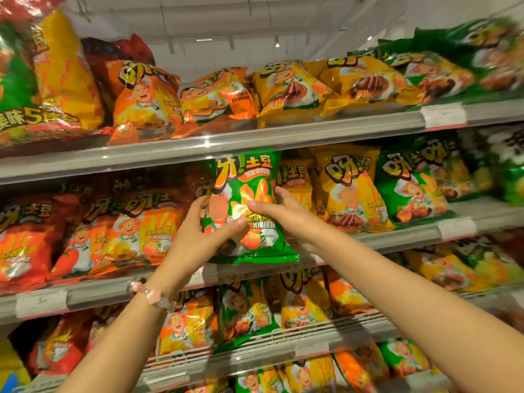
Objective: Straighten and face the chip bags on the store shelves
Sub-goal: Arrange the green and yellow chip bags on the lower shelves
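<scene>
A green chip bag [249, 177] stands upright at the front of the middle shelf [397, 236], its printed face toward me. My left hand [204, 231] grips its left side, thumb across the lower front. On the bag's right edge is my right hand [283, 211], thumb on the front and fingers behind. To its left stand orange chip bags [136, 231] and red chip bags [25, 239]; to its right, yellow chip bags [348, 191] and more green bags [411, 188].
The upper shelf [255, 140] carries leaning orange and yellow bags [286, 92] and large bags [42, 78] at the left. The lower shelves [255, 347] hold mixed orange, green and yellow bags. White price tags [443, 116] sit on the rails. A bead bracelet [150, 293] is on my left wrist.
</scene>
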